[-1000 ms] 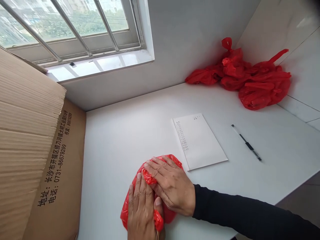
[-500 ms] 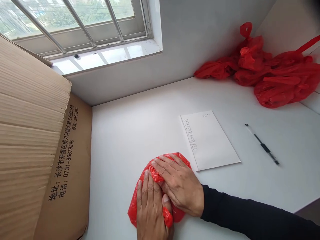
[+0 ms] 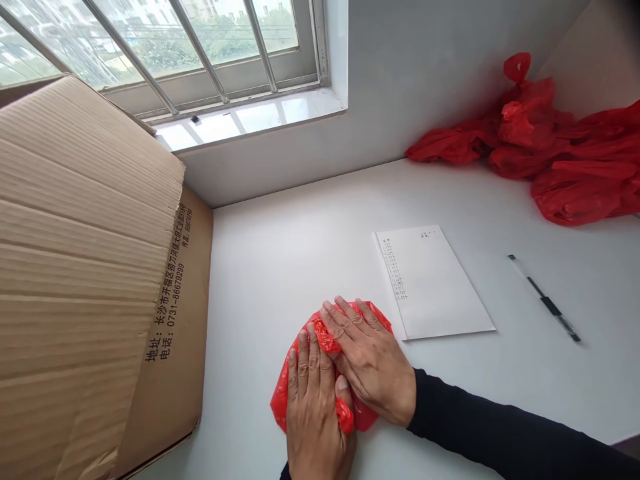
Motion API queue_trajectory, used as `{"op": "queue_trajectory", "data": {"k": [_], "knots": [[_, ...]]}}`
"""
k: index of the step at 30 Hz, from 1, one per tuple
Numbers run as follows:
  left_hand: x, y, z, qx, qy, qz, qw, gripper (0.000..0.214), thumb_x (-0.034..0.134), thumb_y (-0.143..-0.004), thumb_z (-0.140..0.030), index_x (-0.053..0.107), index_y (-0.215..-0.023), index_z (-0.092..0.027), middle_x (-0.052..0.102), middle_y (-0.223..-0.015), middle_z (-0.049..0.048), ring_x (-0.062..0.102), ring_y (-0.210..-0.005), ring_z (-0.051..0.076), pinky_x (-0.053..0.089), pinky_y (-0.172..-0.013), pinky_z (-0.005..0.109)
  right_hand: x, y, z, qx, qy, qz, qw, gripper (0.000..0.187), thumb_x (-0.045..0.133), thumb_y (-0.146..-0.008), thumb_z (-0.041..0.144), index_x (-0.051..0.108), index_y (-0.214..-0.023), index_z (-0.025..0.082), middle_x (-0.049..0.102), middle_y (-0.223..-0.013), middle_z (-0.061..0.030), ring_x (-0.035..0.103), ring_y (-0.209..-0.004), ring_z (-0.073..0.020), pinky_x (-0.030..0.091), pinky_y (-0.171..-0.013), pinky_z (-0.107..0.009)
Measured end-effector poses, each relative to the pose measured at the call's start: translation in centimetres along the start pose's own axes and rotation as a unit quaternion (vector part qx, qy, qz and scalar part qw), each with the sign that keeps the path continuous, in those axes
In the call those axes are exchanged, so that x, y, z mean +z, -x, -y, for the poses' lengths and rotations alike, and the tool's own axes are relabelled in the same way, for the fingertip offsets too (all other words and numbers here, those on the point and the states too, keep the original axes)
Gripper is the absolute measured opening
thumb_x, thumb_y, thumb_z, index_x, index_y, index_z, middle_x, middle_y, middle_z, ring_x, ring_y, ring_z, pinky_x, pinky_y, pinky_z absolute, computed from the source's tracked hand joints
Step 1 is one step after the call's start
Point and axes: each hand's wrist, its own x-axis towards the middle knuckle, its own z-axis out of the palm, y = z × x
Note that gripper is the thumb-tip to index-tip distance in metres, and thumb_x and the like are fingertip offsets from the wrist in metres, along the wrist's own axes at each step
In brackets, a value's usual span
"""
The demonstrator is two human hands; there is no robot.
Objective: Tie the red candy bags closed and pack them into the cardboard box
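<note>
Both hands press a red bag flat on the white desk, near its front edge. The left hand lies palm-down with fingers extended, its thumb tucked against a crumpled fold; the right hand overlaps it, palm-down, grip released, neither hand clenched on the plastic. The step in hand appears to be flattening or folding the bag; the next move likely calls for a firm crease. A box stands close at left; paper lies just right. Open desk lies behind, toward the wall.
</note>
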Motion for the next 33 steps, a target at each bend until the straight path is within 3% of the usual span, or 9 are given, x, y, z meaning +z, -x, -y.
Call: {"op": "queue_trajectory", "data": {"k": [6,20,33], "knots": [[0.00,0.01,0.02,0.009,0.002,-0.013,1.000,0.068,0.037,-0.099,-0.013,0.011,-0.161,-0.010,0.009,-0.171,0.0071,0.015,-0.156,0.025,0.007,-0.128,0.036,0.28,0.05,-0.04,-0.008,0.026,-0.020,0.999,0.057,0.035,-0.105,0.027,0.025,-0.159,0.010,0.030,-0.164,-0.0059,0.017,-0.155,-0.0245,0.013,-0.128,-0.046],[0.00,-0.06,0.24,-0.005,-0.004,-0.002,1.000,0.062,0.036,-0.101,-0.016,0.021,-0.160,-0.011,0.022,-0.168,0.0096,0.018,-0.155,0.022,0.007,-0.127,0.033,0.35,-0.01,-0.02,-0.009,0.015,-0.029,0.999,0.058,0.038,-0.104,0.025,0.025,-0.159,0.009,0.031,-0.163,-0.0074,0.021,-0.154,-0.0260,0.019,-0.126,-0.048],[0.05,-0.24,0.60,0.007,0.003,-0.013,1.000,0.062,0.036,-0.100,-0.017,0.020,-0.161,-0.015,0.027,-0.167,0.0079,0.023,-0.154,0.021,0.012,-0.126,0.036,0.19,-0.26,-0.15,-0.002,-0.029,-0.023,0.999,0.056,0.034,-0.107,0.032,0.026,-0.159,0.011,0.028,-0.164,-0.0069,0.019,-0.154,-0.0255,0.017,-0.128,-0.048]]}}
